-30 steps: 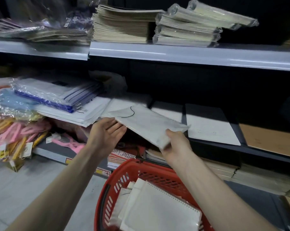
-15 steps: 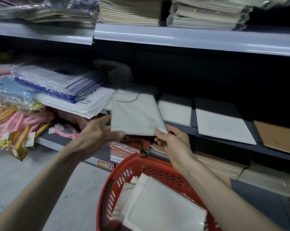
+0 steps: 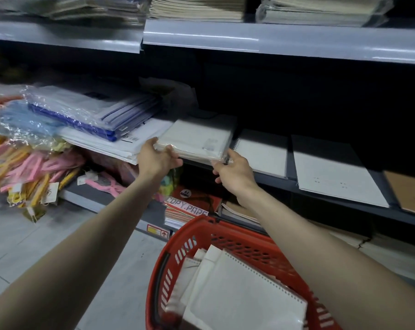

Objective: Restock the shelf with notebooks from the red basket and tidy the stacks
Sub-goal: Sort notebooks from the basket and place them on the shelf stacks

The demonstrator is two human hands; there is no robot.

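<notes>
Grey tiled floor (image 3: 46,234) below, dark shelf (image 3: 290,173) ahead of both grips. On the near left corner of the wrapped notebook pack (image 3: 197,139), left grip (image 3: 158,159) closed, thumb on top (pack lying flat on the shelf). At the pack's near right corner, right grip (image 3: 235,172), fingers bent; pinching or merely touching, cannot tell. Under the right forearm, red basket (image 3: 201,226) holding spiral notebooks (image 3: 244,294).

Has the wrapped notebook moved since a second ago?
Yes. The wrapped notebook went forward onto the shelf, now lying left of the spiral notebook.
</notes>
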